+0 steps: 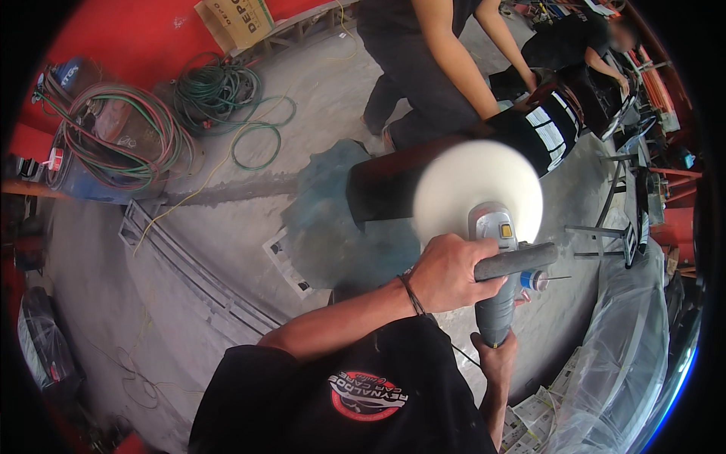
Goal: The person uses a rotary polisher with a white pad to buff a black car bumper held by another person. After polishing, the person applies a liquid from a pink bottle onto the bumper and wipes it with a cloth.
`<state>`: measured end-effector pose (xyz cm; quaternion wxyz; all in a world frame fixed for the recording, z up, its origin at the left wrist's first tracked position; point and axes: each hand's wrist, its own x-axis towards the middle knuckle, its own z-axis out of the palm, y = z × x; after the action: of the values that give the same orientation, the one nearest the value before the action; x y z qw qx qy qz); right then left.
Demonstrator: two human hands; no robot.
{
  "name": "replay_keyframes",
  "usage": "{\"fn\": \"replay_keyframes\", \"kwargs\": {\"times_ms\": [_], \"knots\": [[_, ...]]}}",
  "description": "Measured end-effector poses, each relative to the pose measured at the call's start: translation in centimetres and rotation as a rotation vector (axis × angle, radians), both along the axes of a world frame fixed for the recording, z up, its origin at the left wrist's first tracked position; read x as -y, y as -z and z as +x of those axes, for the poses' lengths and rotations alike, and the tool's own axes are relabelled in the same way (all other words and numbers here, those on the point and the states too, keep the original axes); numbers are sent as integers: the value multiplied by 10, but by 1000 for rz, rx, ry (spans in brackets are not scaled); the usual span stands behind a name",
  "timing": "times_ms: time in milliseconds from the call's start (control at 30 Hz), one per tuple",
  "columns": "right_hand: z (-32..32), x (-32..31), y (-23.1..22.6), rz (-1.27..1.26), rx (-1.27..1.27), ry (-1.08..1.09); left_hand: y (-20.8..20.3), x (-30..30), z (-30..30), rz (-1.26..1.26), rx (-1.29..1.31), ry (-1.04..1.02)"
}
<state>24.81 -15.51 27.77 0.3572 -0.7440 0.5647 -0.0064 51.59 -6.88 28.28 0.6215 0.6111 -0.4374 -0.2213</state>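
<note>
Both my hands hold a grey power polisher (495, 309) with a large round white pad (478, 178). My left hand (451, 276) is closed around its black side handle (518, 262). Farther down, my right hand (499, 357) grips the rear of the polisher's body, partly hidden by it. The pad's surface looks smooth and smeared, as if spinning. It overlaps the end of a long, dark, glossy panel (382, 185); whether the two touch, I cannot tell. A small blue and white cylinder (534, 281) with a thin dark rod shows just past the side handle.
A co-worker's arm (457, 57) reaches toward a black piece with white reflections (548, 129); another person (571, 41) bends beyond. Coiled hoses (215, 91) lie at back left, metal strips (200, 276) on the floor. Clear plastic sheeting (620, 340) and a metal stand (616, 234) are at right.
</note>
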Motion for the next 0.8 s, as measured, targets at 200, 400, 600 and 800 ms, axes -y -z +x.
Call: {"fn": "replay_keyframes", "kwargs": {"times_ms": [200,400,600,800], "knots": [[19,-13,14,44,11,-77,16,-39,6,27,-49,-91],[27,-16,36,-55,-44,-342,40,-93,10,125,-201,-152],[42,-20,44,-24,-207,-530,60,-133,-5,178,-349,-306],[47,-11,42,-40,-281,-664,74,-142,-20,216,-453,-422]]}}
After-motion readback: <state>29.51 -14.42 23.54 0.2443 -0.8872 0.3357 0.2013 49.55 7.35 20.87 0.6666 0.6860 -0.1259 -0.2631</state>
